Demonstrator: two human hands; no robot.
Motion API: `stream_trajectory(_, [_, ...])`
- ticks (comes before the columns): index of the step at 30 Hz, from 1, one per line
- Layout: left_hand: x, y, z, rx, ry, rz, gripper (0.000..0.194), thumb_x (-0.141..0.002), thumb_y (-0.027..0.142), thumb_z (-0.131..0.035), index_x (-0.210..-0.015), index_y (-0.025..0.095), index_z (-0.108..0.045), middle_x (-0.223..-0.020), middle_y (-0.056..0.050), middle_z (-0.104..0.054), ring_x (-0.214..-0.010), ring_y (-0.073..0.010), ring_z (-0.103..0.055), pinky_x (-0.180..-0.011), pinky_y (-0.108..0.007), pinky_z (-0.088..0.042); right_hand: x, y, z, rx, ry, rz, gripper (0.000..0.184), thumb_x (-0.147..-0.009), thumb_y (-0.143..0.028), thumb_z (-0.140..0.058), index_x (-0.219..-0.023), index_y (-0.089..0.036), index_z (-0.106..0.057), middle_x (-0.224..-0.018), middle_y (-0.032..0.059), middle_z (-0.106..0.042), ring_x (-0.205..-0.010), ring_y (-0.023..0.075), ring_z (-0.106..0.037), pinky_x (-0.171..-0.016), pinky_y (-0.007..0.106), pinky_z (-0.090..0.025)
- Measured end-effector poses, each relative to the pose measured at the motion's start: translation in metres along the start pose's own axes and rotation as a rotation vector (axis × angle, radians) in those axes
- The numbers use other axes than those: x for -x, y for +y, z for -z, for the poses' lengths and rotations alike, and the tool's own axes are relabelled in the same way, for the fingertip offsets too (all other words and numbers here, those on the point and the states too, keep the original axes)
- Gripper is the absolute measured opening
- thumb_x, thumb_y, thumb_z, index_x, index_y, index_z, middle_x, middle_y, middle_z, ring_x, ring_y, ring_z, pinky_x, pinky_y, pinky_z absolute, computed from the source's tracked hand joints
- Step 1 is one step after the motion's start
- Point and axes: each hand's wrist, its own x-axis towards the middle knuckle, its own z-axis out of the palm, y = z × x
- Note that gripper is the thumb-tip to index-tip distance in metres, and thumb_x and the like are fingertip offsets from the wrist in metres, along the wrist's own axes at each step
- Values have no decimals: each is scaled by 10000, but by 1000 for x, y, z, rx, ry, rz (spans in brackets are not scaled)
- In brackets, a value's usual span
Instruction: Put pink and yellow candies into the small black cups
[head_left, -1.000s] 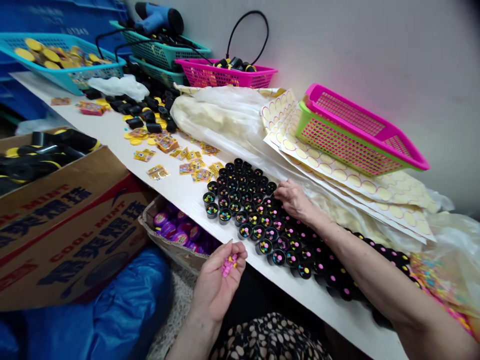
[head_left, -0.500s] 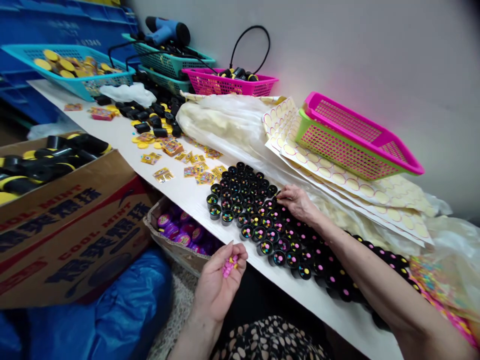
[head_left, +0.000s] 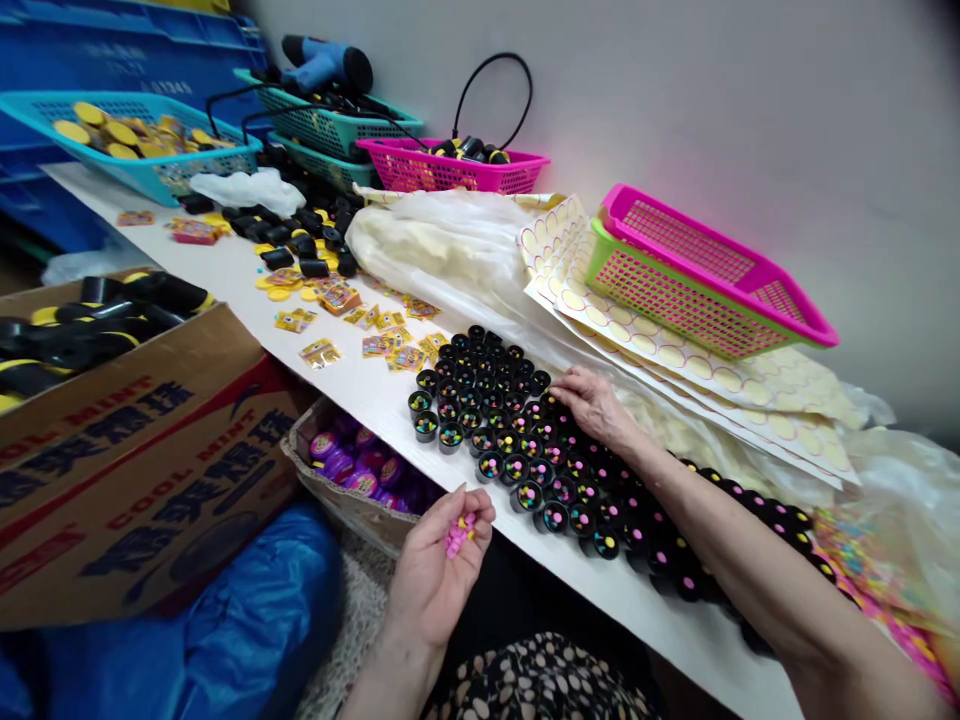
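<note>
My left hand [head_left: 444, 570] is palm up and cupped at the table's front edge, holding a small heap of pink and yellow candies [head_left: 460, 535]. Over the back rows of small black cups [head_left: 527, 495] is my right hand [head_left: 590, 402], fingertips pinched together at a cup's rim. Whatever is between those fingertips is too small to make out. The cups stand packed in rows along the white table [head_left: 442, 470], and many have pink, yellow, blue or green candies inside. My right forearm covers part of the rows.
Stacked pink and green baskets [head_left: 705, 285] rest on sticker sheets [head_left: 667, 350] behind the cups. Yellow sachets [head_left: 397, 350] lie to the left. A carton [head_left: 135, 460] of black containers and a box of purple round packs [head_left: 360, 465] stand before the table. Colourful candies [head_left: 862, 560] lie far right.
The view has shifted slightly, so the table's contents sit a little further left. My right hand stays pinched at the back rows, and my left keeps its candies.
</note>
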Motion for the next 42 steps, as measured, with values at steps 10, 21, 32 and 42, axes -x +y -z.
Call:
stream_trajectory(10, [9,-4,-22,86,-358,50,494,-856,452,-346,-997,43,-586,-983,-144,-605,-870,-173,-572,-844,-319,-443,45,-110,-12,-120,-274,358,218,-808,-181,-468,-934,-254,-630,-838,35,-592,-742,156,-480,-663,323,-382])
stream_trajectory(21, [9,-9,-15,184,-377,84,392,-874,359,-365,-981,41,-567,-882,-88,-594,-789,-108,-553,-764,-220,-444,63,-111,-28,249,-217,473,181,-806,-138,-414,-822,-188,-588,-750,51,-547,-705,169,-397,-638,332,-301])
stream_trajectory(32, [7,-19,-17,-74,-228,4,118,-786,126,-505,-811,87,-613,-793,-75,-627,-745,-134,-594,-768,-296,-486,62,-103,-27,174,-113,363,183,-849,-170,-388,-760,-198,-546,-700,39,-533,-667,151,-438,-600,304,-314])
stream_trajectory(42, [2,-9,-22,-51,-176,54,212,-832,177,-449,-857,50,-616,-879,-136,-649,-872,-196,-609,-826,-337,-486,58,-96,-34,222,-162,473,204,-843,-172,-359,-791,-175,-557,-697,48,-516,-656,154,-425,-601,304,-332])
